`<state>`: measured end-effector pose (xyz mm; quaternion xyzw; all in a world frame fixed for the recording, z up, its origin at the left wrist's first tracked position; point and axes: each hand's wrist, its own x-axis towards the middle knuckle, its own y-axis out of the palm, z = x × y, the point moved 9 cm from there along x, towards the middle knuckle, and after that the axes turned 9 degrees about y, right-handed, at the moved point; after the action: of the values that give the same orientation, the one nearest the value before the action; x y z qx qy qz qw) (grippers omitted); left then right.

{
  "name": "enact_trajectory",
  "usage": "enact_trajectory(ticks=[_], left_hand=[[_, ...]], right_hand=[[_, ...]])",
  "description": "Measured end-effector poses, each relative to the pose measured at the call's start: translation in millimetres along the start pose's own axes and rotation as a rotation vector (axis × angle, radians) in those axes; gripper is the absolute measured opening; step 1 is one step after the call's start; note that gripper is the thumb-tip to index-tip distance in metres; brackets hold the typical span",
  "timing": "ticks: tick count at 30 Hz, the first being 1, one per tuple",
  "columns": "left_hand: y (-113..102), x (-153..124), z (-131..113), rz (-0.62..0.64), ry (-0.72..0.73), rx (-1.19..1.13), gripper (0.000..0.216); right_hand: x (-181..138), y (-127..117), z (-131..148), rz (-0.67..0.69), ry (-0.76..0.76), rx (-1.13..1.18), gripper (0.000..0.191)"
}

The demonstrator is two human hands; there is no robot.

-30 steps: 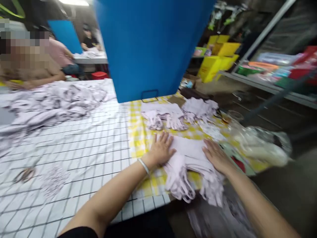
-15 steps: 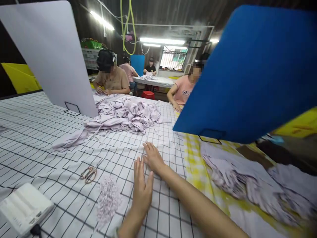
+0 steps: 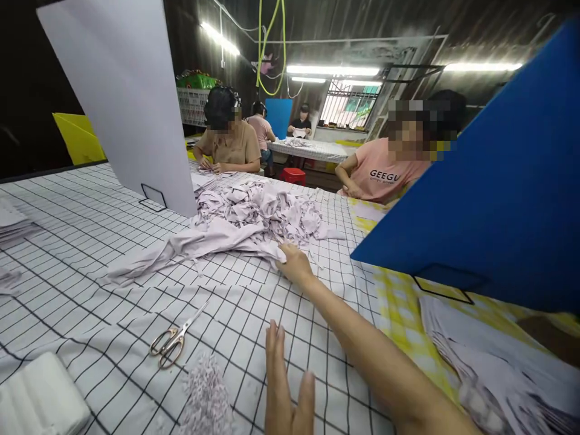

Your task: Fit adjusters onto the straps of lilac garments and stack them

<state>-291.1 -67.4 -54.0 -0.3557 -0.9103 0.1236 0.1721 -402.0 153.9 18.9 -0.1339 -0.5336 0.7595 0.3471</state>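
Observation:
My right hand [image 3: 292,263] is stretched far forward and its fingers close on the near edge of a heap of pale lilac cloth pieces [image 3: 254,214] in the middle of the table. My left hand [image 3: 283,386] lies near the front edge with fingers straight and together, flat over the checked cloth, holding nothing. Gold-handled scissors [image 3: 174,340] lie to its left, and a small mound of lilac trimmings [image 3: 208,393] sits between them.
A white board [image 3: 122,96] stands at back left and a blue board [image 3: 489,205] at right, both on wire feet. Stacked lilac pieces [image 3: 489,362] lie on the yellow checked cloth at right. A white box [image 3: 40,402] sits front left. Several people work beyond the table.
The view swung left from the yellow cloth to the checked table. Both hands left the stacked lilac pieces; the right hand reached forward and took the edge of the heap.

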Motion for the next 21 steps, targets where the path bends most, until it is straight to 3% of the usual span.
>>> enact_trajectory(ticks=[6, 9, 12, 14, 16, 18, 21], left_hand=[[-2, 10, -9, 0.006, -0.213, -0.349, 0.069], [3, 13, -4, -0.037, -0.283, -0.453, 0.075], [9, 13, -16, 0.044, -0.274, -0.453, 0.068], [4, 12, -36, 0.117, -0.183, -0.378, 0.052], [-9, 12, -61, 0.142, 0.004, -0.144, 0.042], [-14, 9, -81, 0.187, 0.180, 0.220, 0.046], [17, 8, -82, 0.516, 0.282, 0.639, 0.061]], right_hand=[[-226, -55, -32, 0.108, -0.070, 0.300, 0.039], [-308, -64, -45, 0.225, -0.001, 0.312, 0.037], [-355, -81, -58, 0.192, 0.046, 0.272, 0.011], [-377, -96, -64, 0.098, 0.067, 0.230, 0.012], [-397, -104, -68, 0.030, 0.093, 0.176, 0.018], [-416, -105, -67, 0.017, 0.102, 0.144, 0.016], [-437, -112, -65, -0.036, 0.093, 0.167, 0.013]])
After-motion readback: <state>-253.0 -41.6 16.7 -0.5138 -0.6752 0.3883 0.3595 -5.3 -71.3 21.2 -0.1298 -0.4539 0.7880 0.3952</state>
